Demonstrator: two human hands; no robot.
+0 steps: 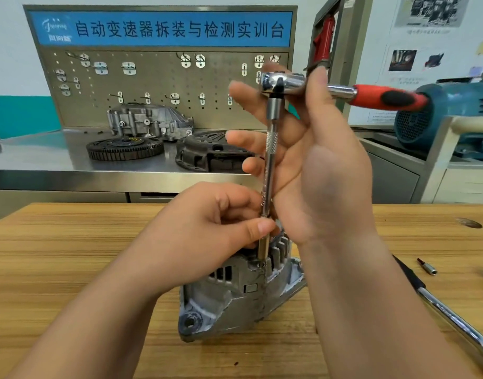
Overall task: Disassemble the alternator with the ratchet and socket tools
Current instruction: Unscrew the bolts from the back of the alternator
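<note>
Left hand point(207, 228) pinches extension point(270, 160), right hand point(330, 173) ratchet point(289, 83); wooden table point(70, 255), pegboard point(152, 86).

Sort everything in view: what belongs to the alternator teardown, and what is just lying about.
In the job: alternator, ratchet, extension bar, socket, left hand pinching the bar, right hand at the ratchet head.

Lying about: second chrome handle and small bit on the wooden table; flywheel, clutch cover and housing on the steel bench.
</note>
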